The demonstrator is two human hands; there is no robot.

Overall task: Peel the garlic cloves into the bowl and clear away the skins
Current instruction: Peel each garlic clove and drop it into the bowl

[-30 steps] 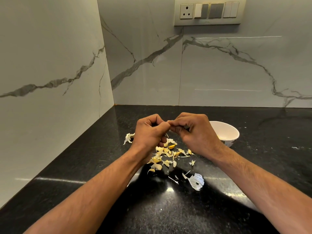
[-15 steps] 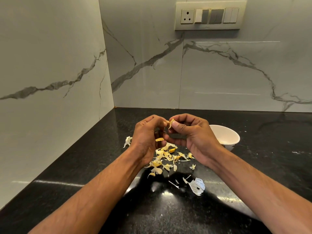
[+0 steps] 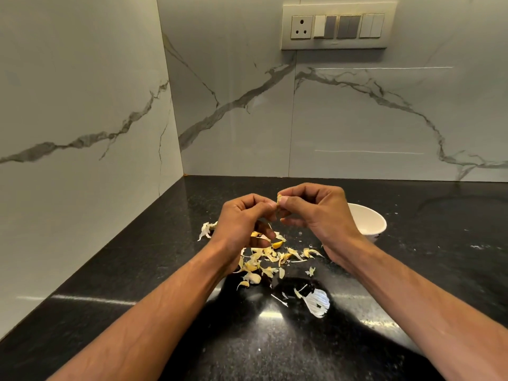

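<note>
A black stone counter (image 3: 115,270) meets marble-patterned wall panels (image 3: 82,92) in a corner. Near the left of the work area, a pale clump of skin (image 3: 206,229) lies on the counter, apart from the main pile.

The left hand (image 3: 242,221) is raised above the counter with its fingers curled inward; thumb and forefinger meet at the garlic clove (image 3: 278,207). The right hand (image 3: 319,213) pinches the same clove from the opposite side with thumb and forefinger, the remaining fingers curled. The clove is held in the air between both hands.

Below the hands, a scatter of garlic skins (image 3: 270,257) lies on the counter. A larger white skin (image 3: 317,302) lies nearer the camera.

A white bowl (image 3: 369,222) stands on the counter just behind the right hand; its contents cannot be determined. A switch panel (image 3: 338,26) is mounted on the rear wall.
</note>
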